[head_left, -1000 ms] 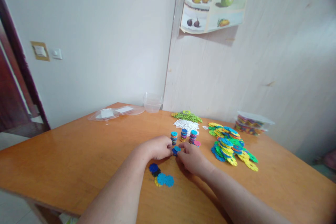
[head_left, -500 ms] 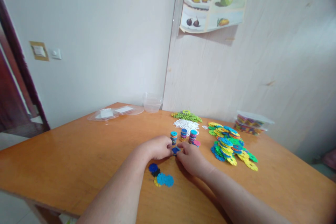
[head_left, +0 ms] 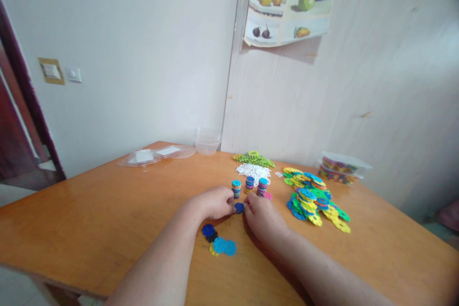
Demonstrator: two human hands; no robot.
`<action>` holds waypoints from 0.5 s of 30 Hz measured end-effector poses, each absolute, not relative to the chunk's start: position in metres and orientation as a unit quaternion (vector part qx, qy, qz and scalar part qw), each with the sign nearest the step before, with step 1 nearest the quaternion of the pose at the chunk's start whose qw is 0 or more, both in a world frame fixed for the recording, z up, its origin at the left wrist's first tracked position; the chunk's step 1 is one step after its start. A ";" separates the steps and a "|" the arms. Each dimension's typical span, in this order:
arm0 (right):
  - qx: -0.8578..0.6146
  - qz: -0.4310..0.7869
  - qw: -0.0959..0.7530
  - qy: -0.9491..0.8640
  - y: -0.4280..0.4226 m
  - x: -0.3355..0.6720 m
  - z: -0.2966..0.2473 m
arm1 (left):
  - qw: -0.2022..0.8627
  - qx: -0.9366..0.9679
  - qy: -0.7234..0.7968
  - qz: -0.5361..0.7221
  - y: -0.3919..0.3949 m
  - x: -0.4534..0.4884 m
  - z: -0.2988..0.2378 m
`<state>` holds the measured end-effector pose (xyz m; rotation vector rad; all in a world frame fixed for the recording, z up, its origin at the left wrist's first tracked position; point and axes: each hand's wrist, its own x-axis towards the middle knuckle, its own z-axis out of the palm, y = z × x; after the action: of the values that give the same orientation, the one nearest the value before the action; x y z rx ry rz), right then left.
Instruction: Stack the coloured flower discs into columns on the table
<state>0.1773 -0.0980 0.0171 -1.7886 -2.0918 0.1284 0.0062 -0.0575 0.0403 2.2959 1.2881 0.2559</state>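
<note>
Low over the table, a dark blue notched plastic disc (head_left: 239, 208) sits between my two hands. My left hand (head_left: 217, 202) is closed, its fingertips at the disc's left edge. Bent fingers of my right hand (head_left: 264, 215) meet the right edge; their tips are partly hidden. Just beyond stand three stacks of coloured discs: a left stack (head_left: 235, 189), a middle stack (head_left: 249, 184) and a right stack (head_left: 262, 185). Beside the right stack lies a pink disc (head_left: 267, 196). Nearer me are a loose blue disc (head_left: 208, 230), a black disc (head_left: 213, 236), two light blue discs (head_left: 225, 246) and a yellow disc (head_left: 214, 250).
Right of my hands spreads a pile of yellow, green and blue discs (head_left: 311, 198). White pieces (head_left: 254, 171) and green pieces (head_left: 254, 158) lie farther back. Lidded boxes (head_left: 342, 168), clear tubs (head_left: 207, 141) and plastic lids (head_left: 158, 154) rest along the wooden table's (head_left: 107, 215) back.
My right hand's fingers have drawn in and curled more, and more of the blue disc shows. The left hand keeps its place. The view has shifted slightly.
</note>
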 end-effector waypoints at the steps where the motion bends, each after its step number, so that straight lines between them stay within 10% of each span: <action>1: -0.642 0.031 0.187 -0.743 -0.099 0.177 0.019 | 0.246 0.841 0.472 0.095 -0.058 0.006 0.040; 15: -0.619 0.237 0.331 -0.671 -0.088 0.176 0.003 | 0.259 0.836 0.469 0.121 -0.057 0.006 0.037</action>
<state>0.1763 -0.0878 0.0028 -1.6194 -1.7553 0.6209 0.0061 -0.0568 0.0373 2.2649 1.2714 0.3274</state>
